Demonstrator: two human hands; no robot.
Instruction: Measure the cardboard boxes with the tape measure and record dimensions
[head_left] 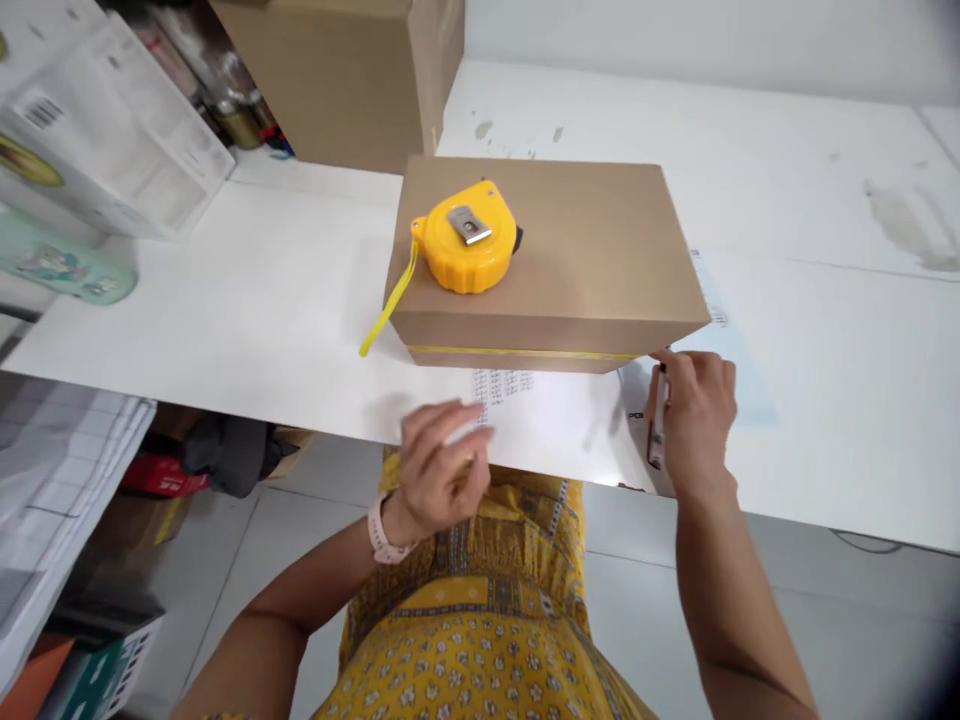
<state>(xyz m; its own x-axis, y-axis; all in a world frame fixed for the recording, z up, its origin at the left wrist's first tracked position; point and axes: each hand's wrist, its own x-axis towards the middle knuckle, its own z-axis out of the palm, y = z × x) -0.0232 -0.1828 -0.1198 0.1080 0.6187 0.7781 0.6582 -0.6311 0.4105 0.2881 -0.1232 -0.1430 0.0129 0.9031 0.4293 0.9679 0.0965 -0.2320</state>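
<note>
A closed brown cardboard box (pixel 592 240) sits on the white table, a yellow strip running along its front side. On its top left rests a yellow tape measure (pixel 472 245) with a metal clip and a yellow wrist strap. My left hand (pixel 442 465), wearing a pale pink watch, hovers at the table's front edge, fingers loosely bent and apart, holding nothing. By the box's front right corner, my right hand (pixel 699 415) is closed with its fingertips pinched. A slim white-and-dark object (pixel 657 425) shows along its palm side; its kind is unclear.
A printed sheet of paper (pixel 555 410) lies partly beneath the box, and a light blue sheet (pixel 742 375) lies to its right. A larger carton (pixel 352 90), a white printed box (pixel 112 120) and a green bottle (pixel 71 260) stand at the back left.
</note>
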